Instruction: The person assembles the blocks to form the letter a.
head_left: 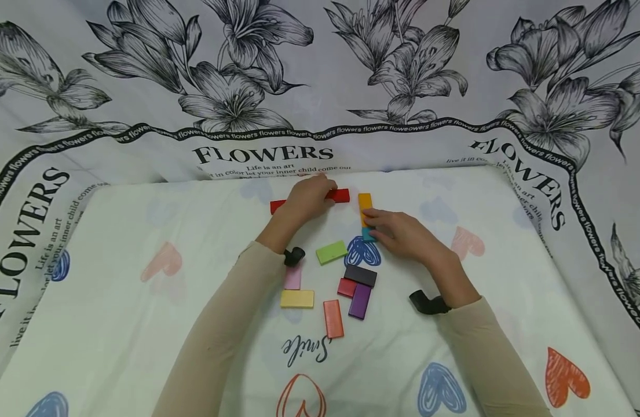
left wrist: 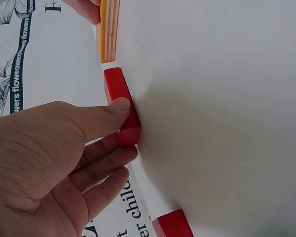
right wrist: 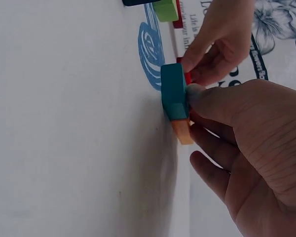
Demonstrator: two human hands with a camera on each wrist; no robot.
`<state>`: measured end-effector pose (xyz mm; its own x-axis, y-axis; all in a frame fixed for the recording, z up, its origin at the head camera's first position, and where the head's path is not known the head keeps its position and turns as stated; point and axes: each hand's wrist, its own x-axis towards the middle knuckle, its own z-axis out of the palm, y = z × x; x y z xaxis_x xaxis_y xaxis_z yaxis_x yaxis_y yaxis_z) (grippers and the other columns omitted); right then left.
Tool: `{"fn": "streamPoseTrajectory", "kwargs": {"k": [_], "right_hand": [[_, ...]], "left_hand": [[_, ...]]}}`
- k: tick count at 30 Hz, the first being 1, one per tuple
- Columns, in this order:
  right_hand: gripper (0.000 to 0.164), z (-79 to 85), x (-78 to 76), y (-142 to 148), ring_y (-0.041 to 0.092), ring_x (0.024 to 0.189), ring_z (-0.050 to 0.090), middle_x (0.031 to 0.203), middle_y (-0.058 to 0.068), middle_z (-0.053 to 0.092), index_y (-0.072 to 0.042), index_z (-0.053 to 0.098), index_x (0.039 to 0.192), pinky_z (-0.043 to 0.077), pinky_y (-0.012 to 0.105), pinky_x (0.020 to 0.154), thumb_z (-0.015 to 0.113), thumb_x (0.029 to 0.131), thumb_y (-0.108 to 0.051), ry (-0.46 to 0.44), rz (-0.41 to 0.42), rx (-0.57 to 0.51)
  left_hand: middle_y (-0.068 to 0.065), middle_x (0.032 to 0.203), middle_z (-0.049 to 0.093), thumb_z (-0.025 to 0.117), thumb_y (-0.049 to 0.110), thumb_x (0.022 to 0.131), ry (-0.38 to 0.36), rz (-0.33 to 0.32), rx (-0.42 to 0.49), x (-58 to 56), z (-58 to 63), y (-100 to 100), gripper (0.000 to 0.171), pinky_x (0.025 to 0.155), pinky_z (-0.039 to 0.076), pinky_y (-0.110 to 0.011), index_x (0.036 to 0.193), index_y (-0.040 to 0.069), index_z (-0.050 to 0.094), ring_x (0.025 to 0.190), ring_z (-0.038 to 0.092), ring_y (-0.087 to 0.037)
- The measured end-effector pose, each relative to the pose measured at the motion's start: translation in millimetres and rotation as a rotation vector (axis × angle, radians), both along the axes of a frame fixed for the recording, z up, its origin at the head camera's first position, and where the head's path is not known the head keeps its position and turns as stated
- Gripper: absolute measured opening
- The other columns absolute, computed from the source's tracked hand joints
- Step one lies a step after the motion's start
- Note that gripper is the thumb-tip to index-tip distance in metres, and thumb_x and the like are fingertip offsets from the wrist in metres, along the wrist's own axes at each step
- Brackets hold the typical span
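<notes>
My left hand [head_left: 308, 200] pinches a red block [left wrist: 119, 89] near the far edge of the white cloth, thumb on one side and fingers on the other. A second red block [head_left: 277, 206] lies apart to its left. To the right, my right hand [head_left: 403, 234] holds an orange block [head_left: 365, 201] and a teal block [right wrist: 173, 91] set end to end, its thumb against the teal one. In the left wrist view the orange block stands just beyond the held red block, with a small gap between them.
Nearer me lie a green block [head_left: 331, 253], a pink block [head_left: 293, 278], a yellow block [head_left: 297, 299] and a coral block [head_left: 333, 318]. A black block [head_left: 360, 275], a small red block [head_left: 346, 287] and a purple block [head_left: 359, 302] form a cluster. Printed cloth [head_left: 403, 150] rises behind.
</notes>
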<state>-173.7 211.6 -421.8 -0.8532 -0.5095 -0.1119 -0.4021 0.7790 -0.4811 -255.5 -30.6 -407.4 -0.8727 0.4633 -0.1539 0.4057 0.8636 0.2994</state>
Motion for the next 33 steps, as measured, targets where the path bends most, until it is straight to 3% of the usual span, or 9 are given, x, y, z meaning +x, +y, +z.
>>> {"fn": "streamPoseTrajectory", "kwargs": {"k": [7, 19, 33], "right_hand": [[0.043, -0.5, -0.9, 1, 0.034, 0.151, 0.051, 0.160, 0.009, 0.055, -0.006, 0.063, 0.145, 0.043, 0.054, 0.123, 0.067, 0.104, -0.018, 0.019, 0.025, -0.005], [0.043, -4.0, -1.5, 0, 0.034, 0.153, 0.048, 0.162, 0.006, 0.054, -0.008, 0.061, 0.146, 0.041, 0.054, 0.125, 0.067, 0.104, -0.015, -0.001, 0.022, -0.043], [0.044, -2.8, -0.6, 1, 0.034, 0.152, 0.049, 0.162, 0.007, 0.053, -0.007, 0.061, 0.146, 0.042, 0.054, 0.123, 0.067, 0.104, -0.014, -0.008, 0.024, -0.065]], "left_hand": [[-0.010, 0.122, 0.070, 0.071, 0.020, 0.102, 0.003, -0.017, 0.007, 1.4, 0.3, 5, 0.036, 0.106, 0.054, -0.038, 0.136, 0.009, 0.070, 0.110, 0.063, -0.026], [-0.009, 0.123, 0.070, 0.071, 0.020, 0.102, 0.004, -0.037, -0.001, 3.1, -5.1, 13, 0.034, 0.106, 0.055, -0.038, 0.135, 0.010, 0.069, 0.111, 0.064, -0.025], [-0.007, 0.122, 0.070, 0.070, 0.021, 0.102, 0.012, -0.005, -0.016, 3.5, -7.4, 18, 0.035, 0.105, 0.055, -0.036, 0.136, 0.012, 0.070, 0.110, 0.063, -0.023]]}}
